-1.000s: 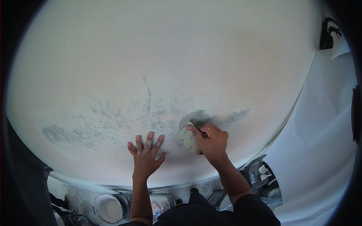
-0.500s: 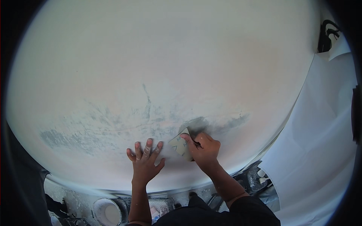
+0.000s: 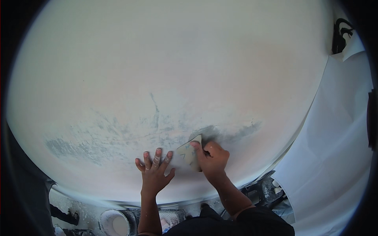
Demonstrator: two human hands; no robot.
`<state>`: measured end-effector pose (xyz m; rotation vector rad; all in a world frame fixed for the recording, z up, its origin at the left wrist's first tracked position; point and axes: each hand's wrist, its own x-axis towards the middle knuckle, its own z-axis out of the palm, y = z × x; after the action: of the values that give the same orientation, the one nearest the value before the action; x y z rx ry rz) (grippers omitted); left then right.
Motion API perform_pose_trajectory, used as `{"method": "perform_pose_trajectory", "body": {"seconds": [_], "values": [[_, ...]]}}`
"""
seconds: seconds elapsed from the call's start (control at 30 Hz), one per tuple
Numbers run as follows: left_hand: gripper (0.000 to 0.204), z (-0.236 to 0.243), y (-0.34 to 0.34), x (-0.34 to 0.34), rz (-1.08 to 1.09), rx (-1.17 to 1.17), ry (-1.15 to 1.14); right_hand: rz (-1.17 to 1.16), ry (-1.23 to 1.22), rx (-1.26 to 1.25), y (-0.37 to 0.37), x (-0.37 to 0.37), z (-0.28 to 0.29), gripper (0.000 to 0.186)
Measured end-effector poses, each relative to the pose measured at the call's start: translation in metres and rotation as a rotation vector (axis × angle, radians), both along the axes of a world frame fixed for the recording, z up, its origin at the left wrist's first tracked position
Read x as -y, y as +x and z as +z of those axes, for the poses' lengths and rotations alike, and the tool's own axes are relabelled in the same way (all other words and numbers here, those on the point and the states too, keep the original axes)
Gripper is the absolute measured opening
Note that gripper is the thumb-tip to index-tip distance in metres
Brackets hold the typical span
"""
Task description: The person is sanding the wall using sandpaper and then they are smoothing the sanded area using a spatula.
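Observation:
Pinched beneath the thumb of my right hand [image 3: 214, 159] is a beige piece of sandpaper [image 3: 190, 153] with printed marks on its back. The sheet is bent, one corner pointing away from me, and the fingers are curled beside it. They sit at the near edge of a dark grey rubbed patch [image 3: 210, 131] on a large, pale, curved panel [image 3: 177, 70]. My left hand [image 3: 156, 175] lies on the panel to the left, fingers spread and dusted white, holding nothing. Scratchy grey marks [image 3: 75, 147] run across the near part of the panel.
White sheeting [image 3: 330, 126] hangs along the panel's right side. Below the near edge, a round pale bucket [image 3: 114, 222] stands on a dust-speckled floor [image 3: 88, 204]. Dark dusty items [image 3: 269, 190] lie at the lower right. A black looped object [image 3: 341, 37] is at the upper right.
The sandpaper is more bent and tilted in my right hand. That hand has shifted slightly over the panel. My left hand keeps its spread pose, and the whole view has drifted a little.

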<state>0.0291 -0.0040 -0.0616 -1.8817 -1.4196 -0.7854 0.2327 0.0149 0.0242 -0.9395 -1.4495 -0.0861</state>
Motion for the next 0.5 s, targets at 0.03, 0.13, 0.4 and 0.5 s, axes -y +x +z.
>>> {"method": "perform_pose_trajectory", "body": {"seconds": [0.03,0.13,0.4,0.5], "values": [[0.068,0.000,0.000,-0.001,0.004,-0.005,0.000,0.019,-0.073,0.101,-0.001,0.001,-0.006,0.040],[0.068,-0.004,-0.003,0.004,0.013,-0.011,-0.005,0.037,0.015,0.010,0.014,-0.008,0.022,0.041],[0.070,-0.001,-0.006,0.002,0.020,-0.028,0.027,0.034,0.074,0.112,0.003,-0.003,0.008,0.041],[0.080,0.000,-0.008,0.000,-0.012,-0.097,0.034,0.035,0.019,-0.113,0.010,-0.008,0.025,0.041]]}}
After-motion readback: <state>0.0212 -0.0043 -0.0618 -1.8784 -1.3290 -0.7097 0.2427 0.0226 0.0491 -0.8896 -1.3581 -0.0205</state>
